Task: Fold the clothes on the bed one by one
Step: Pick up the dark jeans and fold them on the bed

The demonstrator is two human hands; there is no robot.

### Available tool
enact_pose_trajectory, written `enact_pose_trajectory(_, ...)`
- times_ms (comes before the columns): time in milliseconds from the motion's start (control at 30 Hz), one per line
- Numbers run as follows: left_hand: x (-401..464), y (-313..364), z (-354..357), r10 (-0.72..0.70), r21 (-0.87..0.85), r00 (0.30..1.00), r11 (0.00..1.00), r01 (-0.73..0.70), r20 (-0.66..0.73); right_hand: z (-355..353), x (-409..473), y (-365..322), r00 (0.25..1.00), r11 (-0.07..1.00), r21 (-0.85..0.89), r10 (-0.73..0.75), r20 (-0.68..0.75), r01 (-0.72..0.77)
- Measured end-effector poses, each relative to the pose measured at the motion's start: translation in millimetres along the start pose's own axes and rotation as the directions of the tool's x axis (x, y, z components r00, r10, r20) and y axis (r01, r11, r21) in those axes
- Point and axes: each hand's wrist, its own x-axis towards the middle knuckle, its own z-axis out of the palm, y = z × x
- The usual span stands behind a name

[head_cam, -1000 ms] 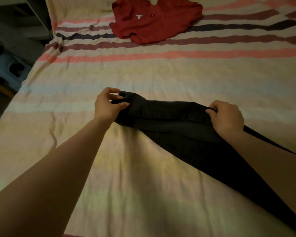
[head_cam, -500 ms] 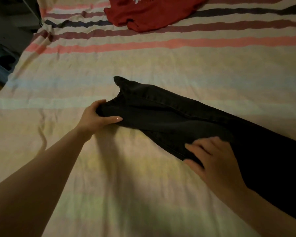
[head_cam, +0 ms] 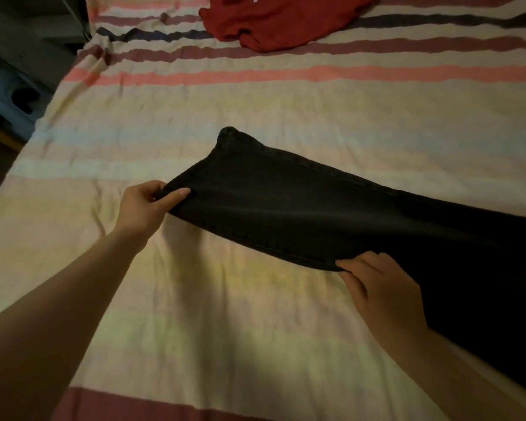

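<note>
- Your left hand (head_cam: 146, 205) sits left of centre in the frame, forearm reaching in from the lower left corner; thumb on top and fingers underneath pinch the near corner of the black trousers (head_cam: 331, 214) at their hemmed end.
- Your right hand (head_cam: 380, 287) is at the lower right, forearm coming in from the bottom right corner; its fingers curl over the near edge of the trousers and grasp it, knuckles facing you.
- The trousers stretch from the centre of the frame out past the right edge, lying across the striped bedsheet (head_cam: 255, 95); the end between your hands is lifted a little, casting a shadow on the sheet below.
- A red shirt (head_cam: 283, 19) lies crumpled at the top centre of the frame, well apart from the trousers and from both hands.
- Off the bed's edge at the upper left you can see a blue stool (head_cam: 6, 101) in the dark.
</note>
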Motion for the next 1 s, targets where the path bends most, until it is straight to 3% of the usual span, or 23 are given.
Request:
enact_pose_trajectory(233,-65,-14,-42,0.016,0.136,0.997,0.991,-0.005,-0.079,-38,-37,-32,0.997,0.997,-0.016,-0.069,0.038,0.07)
enact_pose_trajectory(467,-141,-60,-65,-0.082,0.319,0.992,0.941,0.109,-0.098,-42,-94,-46,0.979,0.985,0.137,-0.126,0.162,0.104)
enact_pose_trajectory(533,-154,-73,-64,-0.176,0.254,0.98,0.948,0.193,-0.09,-45,-106,-42,0.962,0.99,0.122,-0.096,0.258,0.066)
enact_pose_trajectory(600,-163,-82,-61,-0.287,0.097,0.956,0.952,0.291,-0.057,-50,-116,-38,0.952,1.0,0.001,-0.022,0.306,0.022)
enact_pose_trajectory(700,-167,-88,-56,-0.392,-0.052,0.92,0.918,0.392,0.023,-59,-129,-24,0.949,0.97,-0.204,0.183,0.257,-0.132)
enact_pose_trajectory(800,-161,-91,-54,-0.416,-0.132,0.909,0.901,0.414,0.014,-68,-140,-1,0.915,0.915,-0.273,0.355,0.193,-0.298)
enact_pose_trajectory(900,-152,-96,-59,-0.394,-0.166,0.919,0.907,0.386,-0.015,-73,-144,19,0.91,0.906,-0.277,0.375,0.18,-0.318)
enact_pose_trajectory(1000,-148,-103,-70,-0.339,-0.197,0.941,0.923,0.33,-0.013,-72,-141,28,0.935,0.938,-0.235,0.301,0.186,-0.255)
